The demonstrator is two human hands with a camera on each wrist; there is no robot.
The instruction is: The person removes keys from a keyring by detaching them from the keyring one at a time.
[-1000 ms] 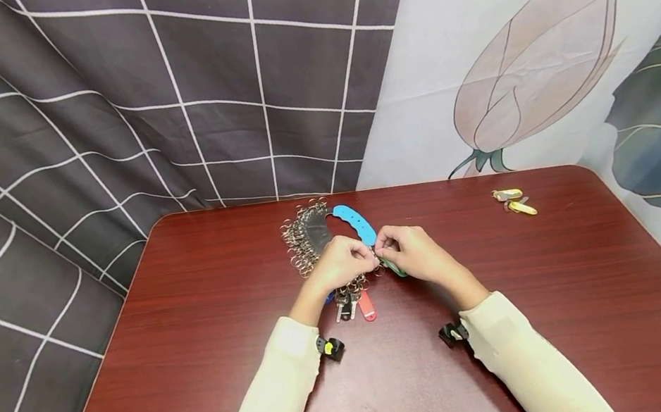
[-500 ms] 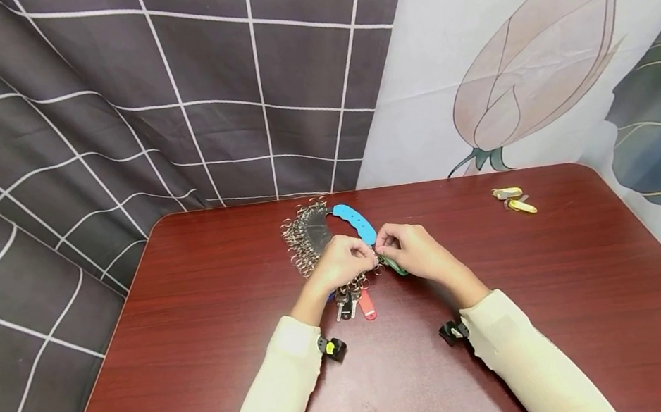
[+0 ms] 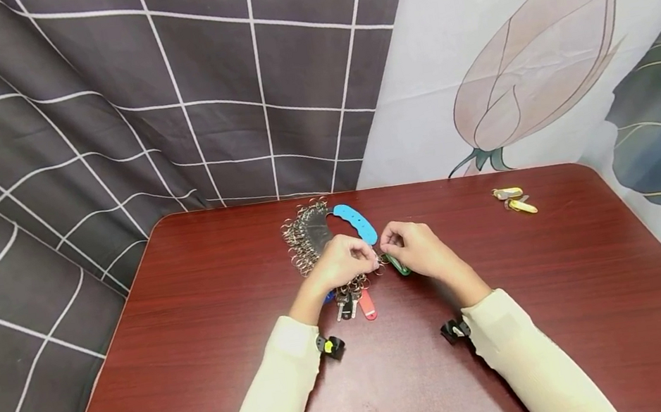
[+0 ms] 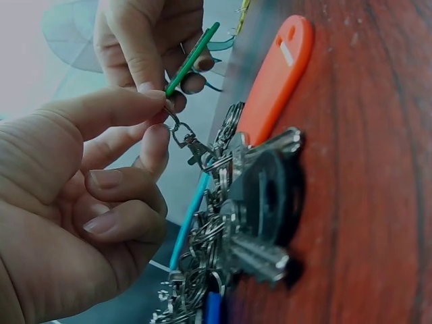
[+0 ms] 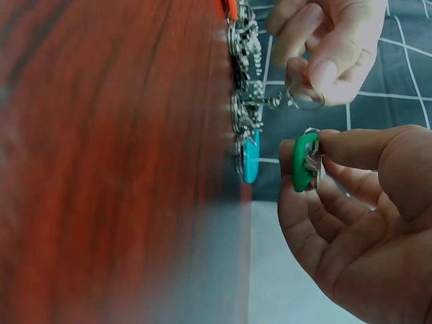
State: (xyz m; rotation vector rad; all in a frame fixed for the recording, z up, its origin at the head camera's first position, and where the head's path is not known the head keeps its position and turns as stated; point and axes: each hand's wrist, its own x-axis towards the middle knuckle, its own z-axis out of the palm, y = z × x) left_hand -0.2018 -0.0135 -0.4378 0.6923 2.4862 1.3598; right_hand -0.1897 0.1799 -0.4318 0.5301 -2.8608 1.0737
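My left hand pinches a thin metal split ring between thumb and index finger. A small swivel clasp hangs from that ring and leads into the bundle of metal rings. Facing it, my right hand pinches a green key tag, with a metal piece beside it that looks like a key. A gap separates tag and split ring in the right wrist view. Below the left hand lie a red key tag and a black key tag with silver keys.
Behind the hands a bright blue curved strip joins a dark curved band edged with several rings. Two yellow tags with metal pieces lie at the back right of the reddish wooden table. Curtains rise behind it.
My right hand has shifted slightly right with the green key tag, and the gap between the two hands has widened. The left hand stays nearly in place.
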